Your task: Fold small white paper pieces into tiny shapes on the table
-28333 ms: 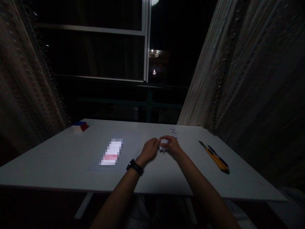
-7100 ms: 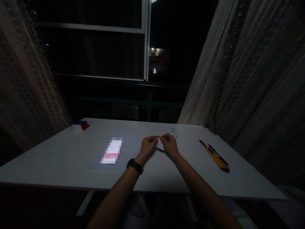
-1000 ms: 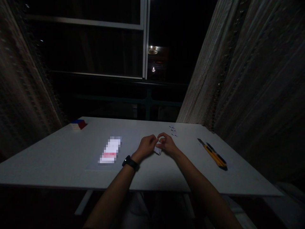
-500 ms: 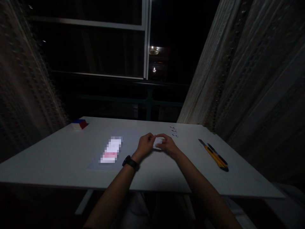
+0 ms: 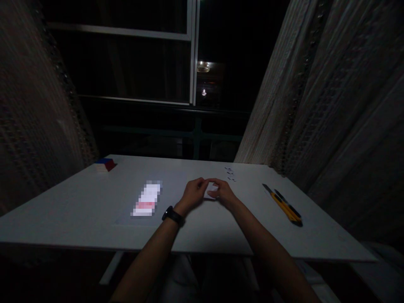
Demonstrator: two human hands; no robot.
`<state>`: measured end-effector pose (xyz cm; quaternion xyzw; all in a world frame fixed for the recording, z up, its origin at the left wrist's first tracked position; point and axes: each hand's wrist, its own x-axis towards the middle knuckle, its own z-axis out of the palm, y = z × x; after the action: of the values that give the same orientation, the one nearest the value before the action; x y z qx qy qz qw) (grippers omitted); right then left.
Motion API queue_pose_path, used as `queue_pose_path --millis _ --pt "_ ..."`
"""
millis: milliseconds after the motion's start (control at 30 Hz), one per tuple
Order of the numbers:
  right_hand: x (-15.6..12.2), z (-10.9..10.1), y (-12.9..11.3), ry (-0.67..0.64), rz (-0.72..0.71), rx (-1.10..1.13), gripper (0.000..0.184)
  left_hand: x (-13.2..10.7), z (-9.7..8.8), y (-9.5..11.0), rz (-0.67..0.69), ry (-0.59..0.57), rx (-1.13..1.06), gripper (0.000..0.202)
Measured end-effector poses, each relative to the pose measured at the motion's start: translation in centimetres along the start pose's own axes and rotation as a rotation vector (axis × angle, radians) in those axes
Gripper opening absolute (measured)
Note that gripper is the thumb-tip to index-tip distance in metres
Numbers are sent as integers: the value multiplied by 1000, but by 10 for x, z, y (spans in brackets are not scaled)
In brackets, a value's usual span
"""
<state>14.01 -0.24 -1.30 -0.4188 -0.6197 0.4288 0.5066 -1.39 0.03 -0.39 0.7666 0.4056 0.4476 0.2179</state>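
Over the middle of the white table (image 5: 202, 235), my two hands meet around a small white piece that looks like folded paper (image 5: 211, 191). My left hand (image 5: 193, 194), with a black watch on the wrist, is closed at the paper's left edge. My right hand (image 5: 225, 193) curls round the other side, its thumb and forefinger on the paper. The fingertips of both hands come together at the top, and part of the paper is hidden behind them. Just beyond my right hand lie small dark-marked pieces (image 5: 230, 173) in a short row.
A yellow utility knife (image 5: 284, 208), blade out, lies at the right beside a black pen (image 5: 288, 203). On the left glows a pixelated bright rectangle, like a phone screen (image 5: 147, 200). A blue, red and white cube (image 5: 105, 165) sits at the far left corner. Curtains (image 5: 268, 97) flank the dark window.
My fingers have shifted slightly on the paper, and the left fingertips now reach further over its top. Less of the paper shows. The things on the table have stayed put.
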Motion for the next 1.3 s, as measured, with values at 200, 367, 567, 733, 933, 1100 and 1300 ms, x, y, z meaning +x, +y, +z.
queue_pose_path --millis 200,367,567,733,933,1100,1300 --pt "-1 -2 -3 -56 32 88 61 0 0 0 34 49 69 32" --pt "0 -3 0 -92 51 226 63 -1 -3 2 26 88 124 31" --pt "0 1 -2 22 21 189 46 -2 -2 4 31 39 134 31" --pt "0 -1 -1 -10 21 176 43 -2 -2 5 13 -12 96 35" --pt "1 -4 3 -66 39 123 48 -2 -2 3 2 -45 48 35" --pt "2 -7 6 -131 22 126 54 -2 -3 3 -17 -13 128 34" --pt "2 -4 5 -34 12 151 45 -3 -3 5 -16 -55 211 36"
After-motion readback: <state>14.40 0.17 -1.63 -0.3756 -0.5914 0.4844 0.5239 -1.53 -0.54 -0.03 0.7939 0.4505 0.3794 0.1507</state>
